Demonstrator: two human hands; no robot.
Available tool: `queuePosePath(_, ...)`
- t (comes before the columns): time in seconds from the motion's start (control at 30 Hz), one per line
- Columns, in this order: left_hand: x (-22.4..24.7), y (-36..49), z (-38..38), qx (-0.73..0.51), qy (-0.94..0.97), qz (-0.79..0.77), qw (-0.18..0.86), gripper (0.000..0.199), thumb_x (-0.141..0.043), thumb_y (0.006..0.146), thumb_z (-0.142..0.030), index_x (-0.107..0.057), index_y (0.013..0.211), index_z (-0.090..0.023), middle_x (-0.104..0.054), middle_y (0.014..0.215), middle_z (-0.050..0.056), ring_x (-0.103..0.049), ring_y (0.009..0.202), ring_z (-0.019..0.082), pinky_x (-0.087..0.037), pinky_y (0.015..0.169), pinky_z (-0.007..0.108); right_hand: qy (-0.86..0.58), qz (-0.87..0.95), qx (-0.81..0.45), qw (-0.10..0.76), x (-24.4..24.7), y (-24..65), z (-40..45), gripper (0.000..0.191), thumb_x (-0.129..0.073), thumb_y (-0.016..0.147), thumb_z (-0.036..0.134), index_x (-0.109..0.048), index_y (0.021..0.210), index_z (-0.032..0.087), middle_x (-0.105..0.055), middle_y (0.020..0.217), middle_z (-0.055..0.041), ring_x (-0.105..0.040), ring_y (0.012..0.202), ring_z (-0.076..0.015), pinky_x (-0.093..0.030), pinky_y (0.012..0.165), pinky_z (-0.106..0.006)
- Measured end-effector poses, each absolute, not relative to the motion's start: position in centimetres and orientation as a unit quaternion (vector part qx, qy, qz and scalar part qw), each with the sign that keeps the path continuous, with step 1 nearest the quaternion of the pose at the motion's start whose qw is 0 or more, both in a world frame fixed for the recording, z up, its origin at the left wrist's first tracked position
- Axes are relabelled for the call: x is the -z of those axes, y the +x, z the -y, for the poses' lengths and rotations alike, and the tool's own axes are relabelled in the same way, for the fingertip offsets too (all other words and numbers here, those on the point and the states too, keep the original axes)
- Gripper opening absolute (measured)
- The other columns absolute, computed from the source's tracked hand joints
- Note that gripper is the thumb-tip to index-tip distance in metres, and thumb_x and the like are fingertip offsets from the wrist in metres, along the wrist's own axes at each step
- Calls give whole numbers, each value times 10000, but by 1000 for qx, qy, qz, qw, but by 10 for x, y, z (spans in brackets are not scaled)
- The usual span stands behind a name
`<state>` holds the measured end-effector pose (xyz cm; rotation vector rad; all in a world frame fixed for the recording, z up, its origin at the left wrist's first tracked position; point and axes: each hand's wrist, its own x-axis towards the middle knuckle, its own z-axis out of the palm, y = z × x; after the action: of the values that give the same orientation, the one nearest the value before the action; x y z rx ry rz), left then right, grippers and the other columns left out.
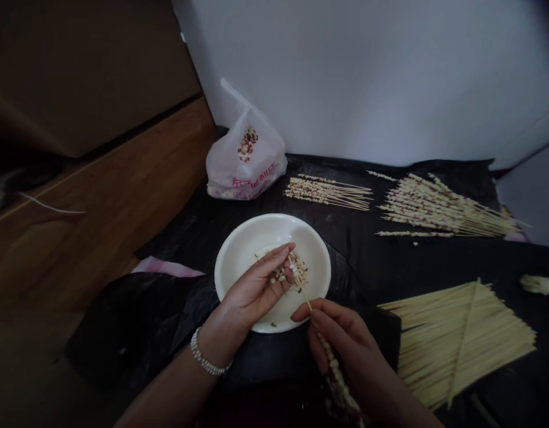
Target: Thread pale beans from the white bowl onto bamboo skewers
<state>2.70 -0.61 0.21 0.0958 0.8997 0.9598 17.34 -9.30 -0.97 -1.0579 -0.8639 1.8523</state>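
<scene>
My right hand point(341, 336) is closed around a thin bamboo skewer point(304, 295), with its tip pointing up and left. Below the grip, the skewer is threaded with small pale and dark-red kernel-like pieces point(339, 380). My left hand point(263, 282), with a beaded bracelet on the wrist, is over the white bowl point(225, 244). Its thumb and fingers are closed at the skewer tip, around small pale pieces point(281, 274); which piece they pinch is partly hidden. More loose pieces point(301, 270) lie in the bowl beneath.
Behind the bowl stands a tied plastic bag point(256, 157) with similar pieces inside. Threaded skewers lie in a small bundle point(328, 191) and a larger pile point(430, 208). Bare skewers point(457, 339) are spread at right. Black sheeting point(354, 255) covers the surface; a pale wall point(367, 77) rises behind.
</scene>
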Motion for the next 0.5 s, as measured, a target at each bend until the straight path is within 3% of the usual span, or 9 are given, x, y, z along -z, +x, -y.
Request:
queuePosePath(0.3, 3, 25, 8, -437, 70, -393, 806, 224, -705, 775, -68, -716, 997, -97, -689, 887, 67, -644, 752, 101, -551, 678, 183, -430, 351, -725, 408, 10, 175, 94, 266, -542, 946, 436, -710, 926, 230, -460, 434, 78, -284, 401, -72, -202, 423, -244)
queuePosePath(0.5, 2, 26, 7, -441, 43, -400, 802, 198, -691, 797, -86, -713, 993, -91, -687, 861, 71, -648, 718, 109, -555, 635, 192, -438, 351, -723, 404, 12, 175, 94, 254, -534, 954, 420, -706, 929, 234, -466, 442, 74, -291, 406, -72, -202, 424, -236)
